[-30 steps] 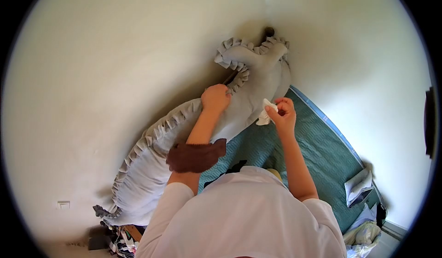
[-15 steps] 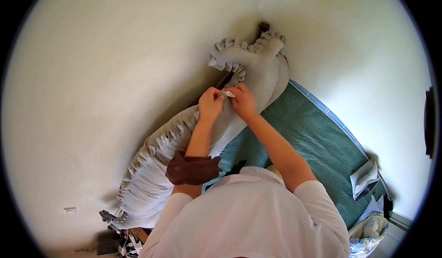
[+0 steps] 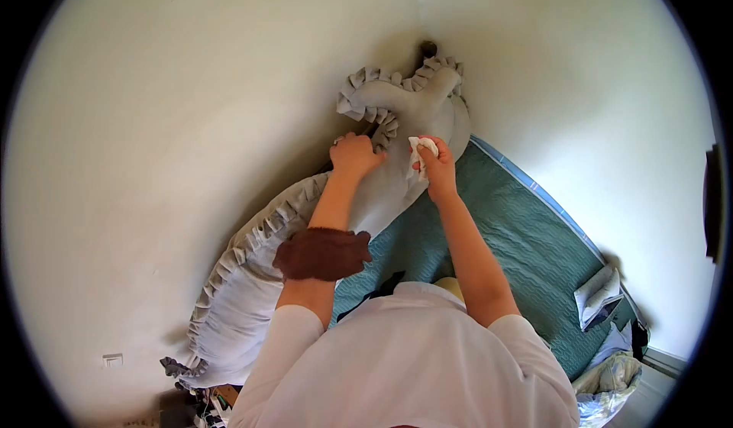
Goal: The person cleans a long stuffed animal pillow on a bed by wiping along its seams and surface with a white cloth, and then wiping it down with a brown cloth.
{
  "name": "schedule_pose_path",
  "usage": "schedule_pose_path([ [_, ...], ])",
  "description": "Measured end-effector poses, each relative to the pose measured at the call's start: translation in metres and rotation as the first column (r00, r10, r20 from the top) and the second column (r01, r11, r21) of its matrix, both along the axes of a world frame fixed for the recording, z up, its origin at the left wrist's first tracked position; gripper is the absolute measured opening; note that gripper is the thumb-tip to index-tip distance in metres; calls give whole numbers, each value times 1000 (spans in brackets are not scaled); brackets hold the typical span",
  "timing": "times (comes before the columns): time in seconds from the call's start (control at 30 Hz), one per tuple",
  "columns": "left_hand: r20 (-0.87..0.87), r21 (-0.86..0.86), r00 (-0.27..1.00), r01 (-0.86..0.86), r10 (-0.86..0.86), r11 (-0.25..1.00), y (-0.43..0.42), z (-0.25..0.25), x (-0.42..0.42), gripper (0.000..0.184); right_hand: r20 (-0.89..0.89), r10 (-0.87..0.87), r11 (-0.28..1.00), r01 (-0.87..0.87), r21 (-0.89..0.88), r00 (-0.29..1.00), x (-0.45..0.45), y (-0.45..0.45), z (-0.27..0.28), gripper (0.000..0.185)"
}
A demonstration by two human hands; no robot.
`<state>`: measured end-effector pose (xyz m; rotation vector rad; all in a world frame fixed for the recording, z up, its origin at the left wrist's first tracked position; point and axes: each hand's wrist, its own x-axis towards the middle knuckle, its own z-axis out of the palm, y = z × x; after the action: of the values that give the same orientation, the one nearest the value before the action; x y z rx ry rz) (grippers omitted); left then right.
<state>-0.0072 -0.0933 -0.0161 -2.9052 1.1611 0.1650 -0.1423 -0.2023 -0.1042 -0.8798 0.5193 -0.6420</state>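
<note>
A grey ruffled fabric cover (image 3: 256,275) is stretched over a long, curved headboard standing against the wall. My left hand (image 3: 355,156) is at its upper edge, fingers curled over the fabric and thumb pointing right; the fingertips are partly hidden. Just to the right, my right hand (image 3: 440,171) pinches a crumpled white tissue (image 3: 421,151) in front of the grey fabric, apart from my left hand. Around my left forearm sits a dark brown piece of cloth (image 3: 322,255).
Below the headboard lies a bed with a green quilted cover (image 3: 504,222) and a blue edge. Grey cushions (image 3: 598,294) and a patterned bag-like bundle (image 3: 611,382) are at the right. Cables and small items (image 3: 214,405) lie at lower left. Walls meet behind the headboard.
My hands, close together at the white tissue before, have moved apart. The right hand has carried the tissue to the right; the left has shifted slightly up onto the cover's edge.
</note>
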Motion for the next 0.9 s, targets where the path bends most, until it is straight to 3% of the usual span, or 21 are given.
schedule_pose_path([
  [0.03, 0, -3, 1000, 4, -4, 1000, 0, -10, 4, 34, -6, -22, 999, 22, -38, 1000, 1, 2, 2, 27],
  [0.07, -142, -62, 989, 25, -33, 998, 0, -18, 9, 30, -5, -26, 999, 25, -42, 1000, -1, 2, 5, 27],
  [0.1, -280, -122, 958, 38, -71, 992, 1, -22, 13, 26, 38, -34, 999, 33, 33, 999, -2, 3, 8, 33],
  [0.13, -280, -122, 957, 43, -76, 992, 3, -26, 16, 26, 78, -47, 993, 38, 111, 996, -4, 4, 10, 39],
  [0.2, -539, -398, 833, -123, -124, 909, 12, -33, 22, 15, 103, -68, 990, 54, 131, 992, -4, 8, 11, 41],
  [0.23, -542, -395, 832, -125, -121, 910, 14, -43, 27, 15, 126, -80, 986, 61, 153, 989, -5, 12, 8, 44],
  [0.27, -665, -490, 723, -235, -186, 840, 14, -52, 34, 17, 124, -78, 986, 59, 154, 989, -3, 18, 6, 44],
  [0.3, -754, -555, 598, -356, -273, 752, 14, -50, 35, 19, 48, -141, 989, 142, -26, 989, 0, 25, 4, 41],
  [0.33, -753, -555, 599, -356, -272, 752, 13, -48, 33, 19, -16, -216, 956, 208, -209, 976, 3, 31, 2, 38],
  [0.37, -775, -497, 603, -397, -189, 771, 11, -48, 29, 25, -14, -216, 956, 209, -207, 976, 7, 36, 0, 38],
  [0.43, -793, -437, 600, -442, -104, 783, 9, -54, 29, 31, -225, -267, 915, 173, -365, 937, 15, 49, 3, 31],
  [0.47, -824, -431, 558, -498, -103, 752, 7, -57, 31, 40, -167, -357, 803, 211, -558, 919, 21, 55, 1, 30],
  [0.5, -852, -422, 513, -553, -106, 719, 6, -61, 32, 49, -166, -356, 802, 209, -559, 920, 28, 59, -4, 30],
  [0.57, -881, -372, 463, -549, -98, 748, 6, -49, 27, 53, -131, -440, 553, 153, -819, 888, 42, 64, -14, 24],
  [0.63, -905, -322, 416, -545, -84, 774, 6, -36, 20, 56, -189, -449, 535, 92, -840, 873, 52, 53, 3, 15],
  [0.7, -878, -425, 441, -541, -185, 726, 10, -34, 14, 53, -195, -537, 409, 51, -911, 821, 67, 41, 7, 11],
  [0.8, -909, -325, 404, -526, -105, 786, 7, -36, 24, 50, -250, -505, 453, 7, -891, 826, 62, 46, 5, 11],
  [0.83, -908, -331, 406, -532, -109, 779, 7, -37, 24, 50, -246, -501, 446, 4, -895, 830, 58, 54, 2, 11],
  [0.9, -933, -308, 348, -651, -89, 694, 6, -37, 22, 48, -254, -424, 569, 37, -822, 869, 46, 71, -4, 15],
])
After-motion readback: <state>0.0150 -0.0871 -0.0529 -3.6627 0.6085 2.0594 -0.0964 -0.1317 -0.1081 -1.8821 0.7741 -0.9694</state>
